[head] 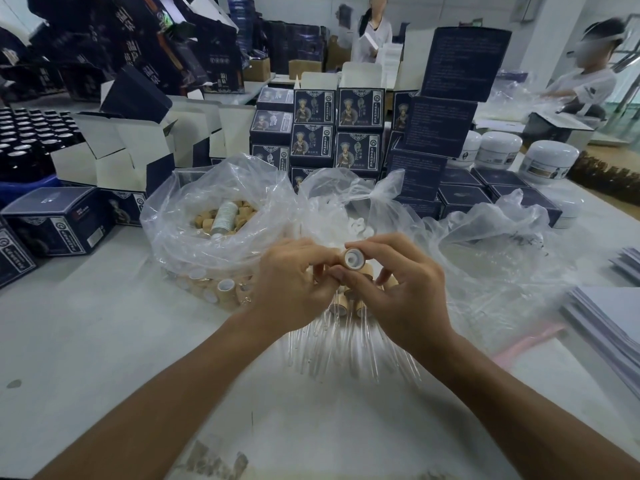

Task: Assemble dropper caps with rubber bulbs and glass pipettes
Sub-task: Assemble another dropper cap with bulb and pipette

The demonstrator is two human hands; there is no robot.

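Note:
A tan dropper cap (352, 259) with a white insert faces me, its open end toward the camera. My right hand (398, 292) pinches it between thumb and forefinger. My left hand (294, 285) has its fingers curled against the cap's left side; what they hold is hidden. Under my hands lie several assembled droppers (346, 306) with tan caps, and their glass pipettes (332, 355) fan out toward me. A clear bag (180, 237) at the left holds loose tan caps (242, 216). Another bag behind my hands holds white rubber bulbs (356, 226).
Dark blue product boxes (360, 150) stack behind the bags, with open cartons (114, 157) at the left. White jars (547, 161) stand at the right rear, paper stacks (609, 320) lie at the right edge. Two people work at the far tables.

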